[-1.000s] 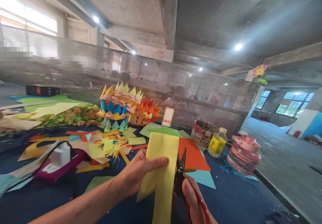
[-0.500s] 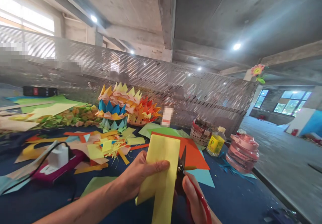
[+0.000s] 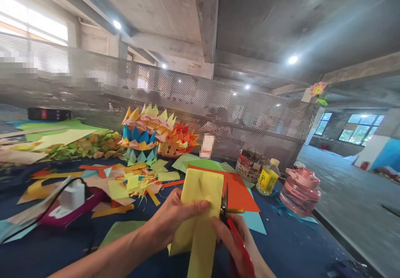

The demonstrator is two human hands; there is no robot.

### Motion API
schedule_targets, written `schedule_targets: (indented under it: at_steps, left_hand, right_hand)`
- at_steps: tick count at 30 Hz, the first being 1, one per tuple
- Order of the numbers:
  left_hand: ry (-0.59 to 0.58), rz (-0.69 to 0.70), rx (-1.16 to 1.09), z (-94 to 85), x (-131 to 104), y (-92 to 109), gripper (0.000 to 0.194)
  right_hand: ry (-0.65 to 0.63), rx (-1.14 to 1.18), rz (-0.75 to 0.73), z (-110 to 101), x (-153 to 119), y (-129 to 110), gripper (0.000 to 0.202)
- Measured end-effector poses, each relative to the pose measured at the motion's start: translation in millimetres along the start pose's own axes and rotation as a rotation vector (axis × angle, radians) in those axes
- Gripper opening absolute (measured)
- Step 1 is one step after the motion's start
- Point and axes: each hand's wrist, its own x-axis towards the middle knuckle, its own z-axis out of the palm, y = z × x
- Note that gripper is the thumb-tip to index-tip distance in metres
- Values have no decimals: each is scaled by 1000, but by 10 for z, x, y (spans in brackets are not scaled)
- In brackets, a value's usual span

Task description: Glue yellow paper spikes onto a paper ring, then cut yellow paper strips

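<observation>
My left hand (image 3: 178, 215) pinches folded yellow paper (image 3: 202, 186), its thumb lying across the front. The paper stands upright before me, with a long strip of it hanging down toward the bottom edge. Red-handled scissors (image 3: 239, 240) are in my right hand (image 3: 236, 232), blades pointing up along the paper's right side. Fingers of that hand touch the paper's lower right edge. Behind the paper lies an orange sheet (image 3: 242, 190), with a light blue sheet (image 3: 253, 222) partly under it.
Paper scraps (image 3: 118, 186) and a purple power strip (image 3: 71, 207) lie to the left. Folded-paper baskets (image 3: 140, 140) stand at the back. A yellow-labelled bottle (image 3: 268, 178) and a pink water jug (image 3: 300, 192) stand right, near the table edge. A perforated screen (image 3: 187, 90) rises behind.
The scissor blades have come closer together and tilted slightly. My right hand has moved left, and its fingers now touch the paper. My left hand keeps its hold.
</observation>
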Motion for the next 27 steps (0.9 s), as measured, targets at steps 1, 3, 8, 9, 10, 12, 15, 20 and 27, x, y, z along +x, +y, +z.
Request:
schedule_targets:
  at_steps: [1, 3, 8, 9, 10, 12, 15, 20, 27]
  left_hand:
    - [2, 2, -5, 0, 1, -2, 29]
    - [13, 4, -10, 3, 3, -3, 29]
    - [9, -1, -7, 11, 0, 3, 30]
    - [14, -2, -1, 11, -2, 1, 30]
    - [23, -2, 7, 10, -5, -3, 30]
    - [34, -1, 25, 8, -11, -16, 29]
    - [33, -8, 42, 3, -12, -30, 28]
    - [-36, -23, 71, -16, -3, 69, 31]
    - [25, 55, 68, 38, 19, 289, 24]
  right_hand:
    - [1, 26, 49, 28, 45, -21, 49]
    - [9, 90, 103, 69, 112, -46, 45]
    - [56, 109, 39, 63, 162, 24, 41]
    - [42, 112, 19, 55, 164, 43, 42]
    - [27, 110, -7, 49, 165, 57, 42]
    - [11, 88, -58, 46, 163, 62, 41]
    - [4, 57, -90, 55, 149, 22, 37]
    - [-18, 109, -68, 79, 134, -23, 40]
    - [-83, 129, -51, 149, 126, -30, 40]
